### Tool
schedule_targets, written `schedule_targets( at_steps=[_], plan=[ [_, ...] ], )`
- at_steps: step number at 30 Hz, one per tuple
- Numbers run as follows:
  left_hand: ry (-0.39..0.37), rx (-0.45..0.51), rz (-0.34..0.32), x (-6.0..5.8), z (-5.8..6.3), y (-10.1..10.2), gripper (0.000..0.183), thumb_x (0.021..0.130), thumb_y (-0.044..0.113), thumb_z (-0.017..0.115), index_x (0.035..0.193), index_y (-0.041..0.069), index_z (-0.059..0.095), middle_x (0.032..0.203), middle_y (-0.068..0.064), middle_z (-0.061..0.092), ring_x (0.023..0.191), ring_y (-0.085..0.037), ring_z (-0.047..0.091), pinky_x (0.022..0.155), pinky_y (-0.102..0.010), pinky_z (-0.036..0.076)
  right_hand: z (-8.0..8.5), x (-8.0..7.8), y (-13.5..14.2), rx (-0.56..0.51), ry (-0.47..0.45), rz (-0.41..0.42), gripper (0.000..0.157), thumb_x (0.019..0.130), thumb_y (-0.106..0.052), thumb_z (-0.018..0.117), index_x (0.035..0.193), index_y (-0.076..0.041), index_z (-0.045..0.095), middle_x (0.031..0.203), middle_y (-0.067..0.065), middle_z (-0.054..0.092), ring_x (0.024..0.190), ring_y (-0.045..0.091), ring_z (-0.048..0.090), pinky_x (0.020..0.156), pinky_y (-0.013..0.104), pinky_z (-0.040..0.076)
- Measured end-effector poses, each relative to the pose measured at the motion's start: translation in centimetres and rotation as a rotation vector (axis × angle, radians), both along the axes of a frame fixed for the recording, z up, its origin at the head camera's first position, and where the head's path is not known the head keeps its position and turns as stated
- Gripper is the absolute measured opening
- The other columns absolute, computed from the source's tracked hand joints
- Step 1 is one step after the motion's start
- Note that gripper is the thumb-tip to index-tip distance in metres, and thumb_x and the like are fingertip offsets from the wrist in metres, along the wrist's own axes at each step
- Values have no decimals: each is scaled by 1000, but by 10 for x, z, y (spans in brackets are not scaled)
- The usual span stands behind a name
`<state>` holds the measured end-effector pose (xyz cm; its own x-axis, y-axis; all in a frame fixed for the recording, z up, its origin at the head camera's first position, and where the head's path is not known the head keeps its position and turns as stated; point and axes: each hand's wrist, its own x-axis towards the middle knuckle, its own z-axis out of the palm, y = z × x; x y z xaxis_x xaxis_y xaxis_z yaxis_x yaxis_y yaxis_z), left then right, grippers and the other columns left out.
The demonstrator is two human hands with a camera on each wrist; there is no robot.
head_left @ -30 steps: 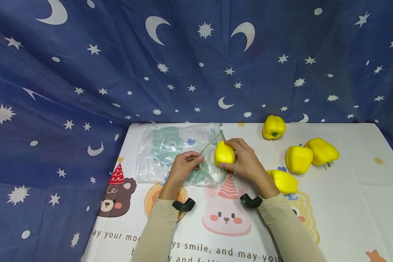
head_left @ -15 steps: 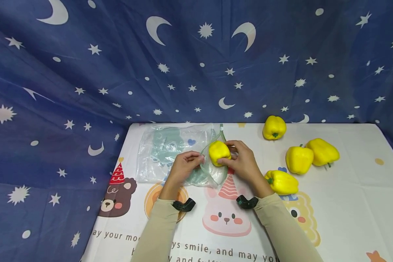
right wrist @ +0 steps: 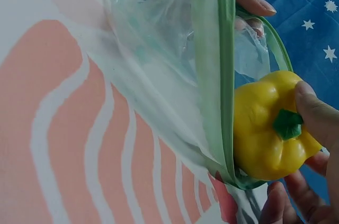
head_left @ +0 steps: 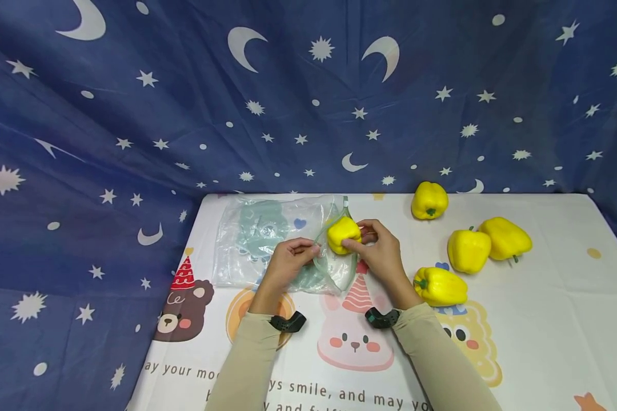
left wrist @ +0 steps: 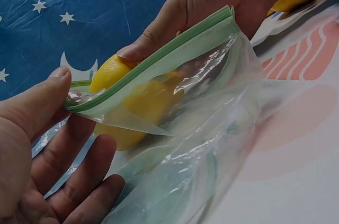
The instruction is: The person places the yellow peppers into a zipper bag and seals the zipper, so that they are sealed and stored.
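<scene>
A clear zip bag with a green seal strip lies on the table, its mouth spread toward the right. My left hand pinches one lip of that mouth between thumb and finger, as the left wrist view shows. In my right hand is a yellow bell pepper, gripped by the thumb and fingers at its stem end. The pepper sits in the bag's mouth, its far end past the green strip and seen through the film. Its green stem faces out toward my right palm.
Several more yellow bell peppers stand on the right: one at the back, two together, and one lying near my right forearm. A dark blue star-patterned curtain rises behind the printed white tablecloth.
My right hand has moved left with the yellow bell pepper, bringing it from beside the bag's opening into the mouth. My left hand has stayed put on the bag's lip.
</scene>
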<state>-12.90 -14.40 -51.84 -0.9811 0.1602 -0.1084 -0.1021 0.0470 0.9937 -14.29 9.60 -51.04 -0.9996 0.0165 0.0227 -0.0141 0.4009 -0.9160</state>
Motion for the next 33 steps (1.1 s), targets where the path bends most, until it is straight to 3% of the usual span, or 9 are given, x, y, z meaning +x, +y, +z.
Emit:
schedule_targets(
  at_steps=[5,10,17,27,33],
  plan=[
    [8,-2,-8,0,-1,-1,20,94,17,75,104,-1,74,84,4,77,82,-12,70,78,-24,58,-4,-1,1,-53,-51,-23,51,84,-45,84,125,-19,69,95,5,59,80,17,55,66,20,46],
    [15,-2,-5,0,-2,-1,20,95,18,75,104,-1,74,84,4,77,83,-12,71,80,-24,58,-5,-1,5,-143,-95,32,51,91,-44,77,133,-17,66,95,4,58,85,17,54,73,19,45],
    [12,-3,-8,0,-3,-1,20,95,19,75,104,0,74,84,5,77,83,-12,71,80,-24,58,-8,2,11,-239,-134,94,60,83,-28,87,132,-9,59,104,14,58,86,18,57,74,15,49],
    [2,8,-4,-2,-3,-1,24,95,18,75,105,-3,73,83,4,77,83,-11,71,80,-23,58,-8,1,7,-58,-97,-3,52,82,-49,84,113,-12,66,92,5,65,81,17,60,70,19,49],
    [3,1,-10,-1,-3,-1,22,95,19,75,104,-1,74,84,5,77,83,-11,71,80,-24,59,-6,-2,3,21,-86,-69,44,81,-51,84,101,-14,72,81,3,65,69,18,56,66,26,46]
  ],
)
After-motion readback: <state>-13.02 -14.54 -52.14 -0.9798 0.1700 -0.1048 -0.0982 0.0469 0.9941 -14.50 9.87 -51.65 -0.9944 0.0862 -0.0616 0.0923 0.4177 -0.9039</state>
